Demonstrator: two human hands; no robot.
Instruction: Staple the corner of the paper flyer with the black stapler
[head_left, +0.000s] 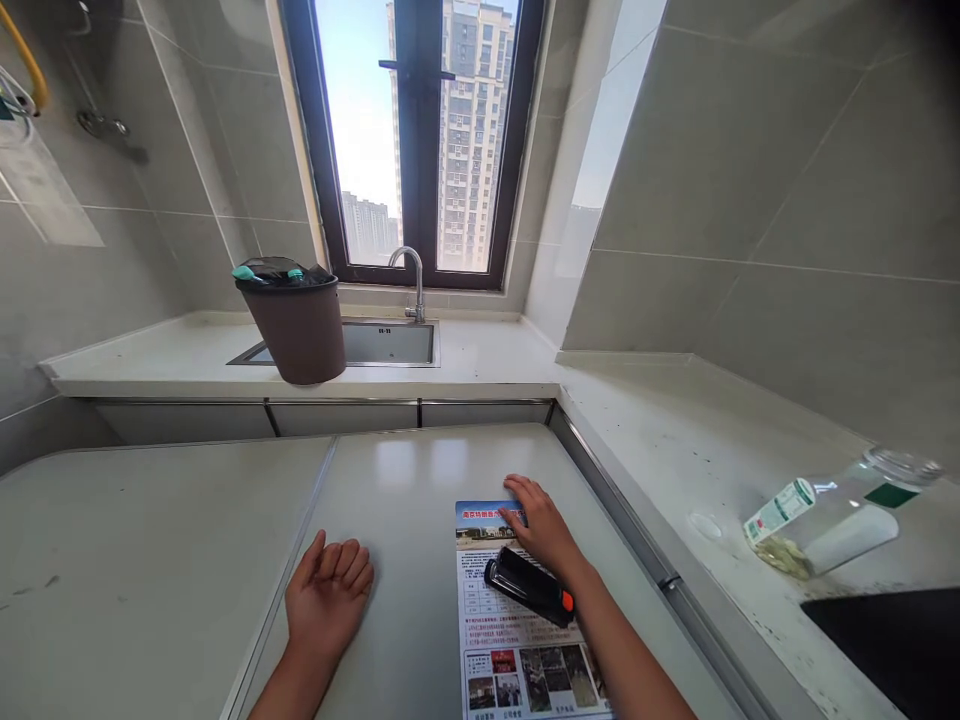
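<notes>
My left hand (328, 597) rests palm up on the pale table, holding nothing, its fingers loosely curled and its thumb apart from them. A printed flyer (480, 600) with Chinese text and photos lies flat on the table to its right. Over the flyer's upper right corner, my right hand (541, 525) lies palm down with fingers stretched out. Just below that hand, a black stapler (525, 585) with an orange-red part at one end lies slantwise on the flyer, close to my right wrist. My right forearm covers part of the flyer's right edge.
A brown trash bin (296, 330) with a black liner stands at the sink (390, 345) on the back counter. On the right counter (637, 430), a clear jar (840, 520) lies tilted on its side near a black panel (892, 640).
</notes>
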